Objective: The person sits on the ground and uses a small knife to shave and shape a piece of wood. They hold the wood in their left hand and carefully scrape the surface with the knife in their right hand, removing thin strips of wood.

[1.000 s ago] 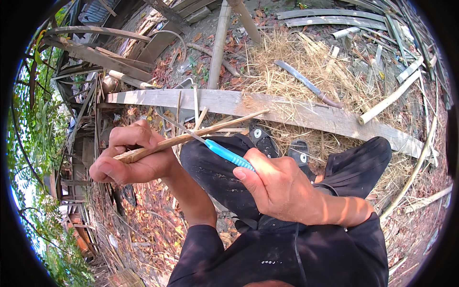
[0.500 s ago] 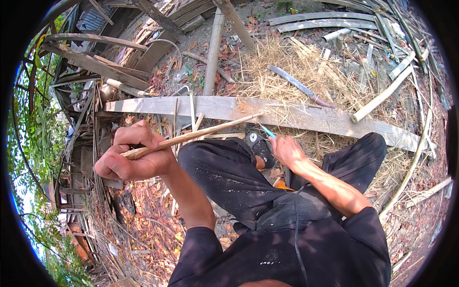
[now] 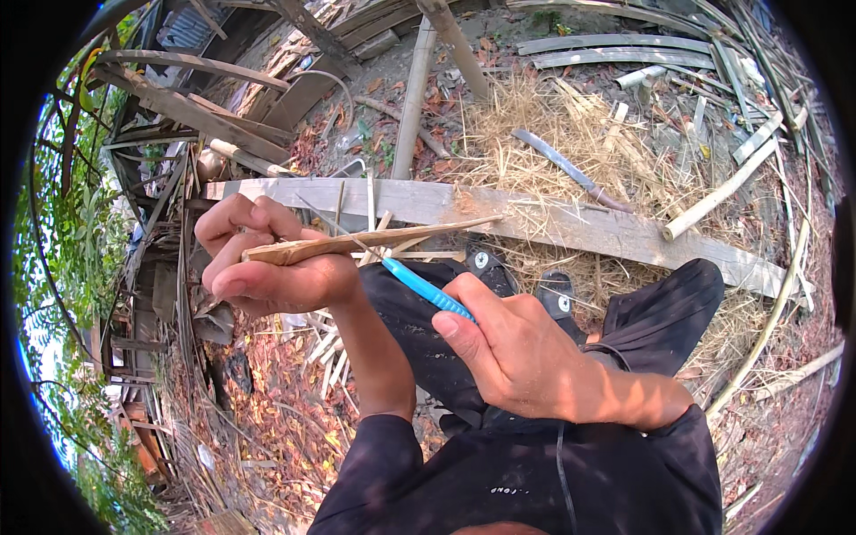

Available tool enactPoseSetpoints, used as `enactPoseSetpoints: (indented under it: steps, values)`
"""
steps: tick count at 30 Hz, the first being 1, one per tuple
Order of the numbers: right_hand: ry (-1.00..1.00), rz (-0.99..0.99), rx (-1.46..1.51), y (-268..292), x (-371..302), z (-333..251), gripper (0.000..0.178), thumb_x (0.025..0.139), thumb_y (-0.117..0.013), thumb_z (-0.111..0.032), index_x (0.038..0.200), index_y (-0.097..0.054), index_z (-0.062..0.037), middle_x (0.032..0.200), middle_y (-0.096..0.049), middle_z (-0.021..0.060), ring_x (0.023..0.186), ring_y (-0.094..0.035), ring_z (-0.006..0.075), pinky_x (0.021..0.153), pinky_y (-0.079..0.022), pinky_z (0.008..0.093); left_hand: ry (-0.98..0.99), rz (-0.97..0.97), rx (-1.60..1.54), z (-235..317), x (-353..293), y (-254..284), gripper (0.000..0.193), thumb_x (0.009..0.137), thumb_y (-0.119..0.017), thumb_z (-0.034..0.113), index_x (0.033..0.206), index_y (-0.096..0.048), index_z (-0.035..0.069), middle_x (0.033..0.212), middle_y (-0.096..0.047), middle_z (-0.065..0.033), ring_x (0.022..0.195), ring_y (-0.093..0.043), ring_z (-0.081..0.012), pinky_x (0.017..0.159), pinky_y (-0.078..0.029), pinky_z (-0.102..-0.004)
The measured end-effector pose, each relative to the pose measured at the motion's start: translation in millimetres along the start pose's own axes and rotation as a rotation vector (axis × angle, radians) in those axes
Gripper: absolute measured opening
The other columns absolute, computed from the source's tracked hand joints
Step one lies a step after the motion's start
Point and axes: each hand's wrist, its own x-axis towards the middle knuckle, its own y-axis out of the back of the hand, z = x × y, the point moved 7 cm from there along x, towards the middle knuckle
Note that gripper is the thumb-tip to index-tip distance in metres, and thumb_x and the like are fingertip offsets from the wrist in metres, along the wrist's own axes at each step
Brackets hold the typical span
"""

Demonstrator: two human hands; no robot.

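Observation:
A pale whittled wooden stick [image 3: 392, 237], thick at its left end and tapering to the right, lies across my left hand [image 3: 276, 263], whose fingers are curled round the thick part. My right hand [image 3: 522, 343] is closed on the ribbed blue handle of a thin-shafted metal tool [image 3: 428, 287]. The tool's slim grey shaft runs up and left, crossing the stick close to my left fingers. Whether it touches the wood I cannot tell. Both hands are held above my lap, and the stick's thin tip points over the long plank.
A long grey wooden plank [image 3: 357, 193] lies crosswise before my knees. A large curved blade with a brown handle [image 3: 563, 164] rests beyond it beside a heap of straw shavings [image 3: 517, 116]. Bamboo poles [image 3: 727, 183] lie at right; stacked timber [image 3: 196, 111] stands at left.
My right hand has come up and left with the blue-handled tool, bringing its shaft across the stick. My left hand has shifted slightly right and rotated, still holding the stick.

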Motion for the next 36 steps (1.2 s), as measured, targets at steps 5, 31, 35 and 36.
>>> enactPoseSetpoints:
  steps: [5, 31, 35, 36]
  values:
    - [-0.031, 0.107, -0.187, -18, 8, 53, 0.018, 0.092, -0.05, -0.016, 0.093, -0.045, 0.0015, 0.05, -0.048, 0.0173, 0.045, -0.053, 0.0382, 0.042, -0.038, 0.0418, -0.02, -0.037, -0.043, 7, -1, 1, 0.045, 0.098, -0.032, 0.04, 0.067, -0.029, 0.008, 0.063, -0.032, -0.006, 0.055, -0.029, -0.0103, 0.039, -0.022, -0.0177]
    - [-0.164, 0.172, -0.189, -3, 3, 103, 0.034, 0.095, -0.047, -0.028, 0.082, -0.048, 0.0034, 0.053, -0.051, 0.0243, 0.052, -0.053, 0.0437, 0.047, -0.04, 0.0491, 0.033, -0.033, -0.027, 7, -3, -14, 0.038, 0.096, -0.041, 0.038, 0.071, -0.028, 0.012, 0.041, -0.031, -0.0004, 0.038, -0.03, -0.0073, 0.037, -0.025, -0.0217]
    - [-0.263, 0.195, -0.448, 1, 4, 190, 0.034, 0.095, -0.045, -0.03, 0.084, -0.05, 0.0023, 0.052, -0.05, 0.0245, 0.052, -0.053, 0.0433, 0.048, -0.041, 0.0474, 0.056, -0.027, 0.037, 3, 1, -13, 0.041, 0.096, -0.04, 0.042, 0.071, -0.028, 0.012, 0.042, -0.032, -0.0006, 0.039, -0.031, -0.0071, 0.036, -0.025, -0.0213]
    - [-0.302, 0.197, -0.435, -1, -5, 203, 0.035, 0.095, -0.045, -0.03, 0.083, -0.05, 0.0022, 0.051, -0.05, 0.0238, 0.051, -0.054, 0.0426, 0.047, -0.041, 0.0465, 0.036, -0.053, 0.025, 2, 0, -13, 0.041, 0.096, -0.04, 0.043, 0.071, -0.028, 0.012, 0.043, -0.034, -0.0009, 0.039, -0.031, -0.0074, 0.036, -0.025, -0.0211]
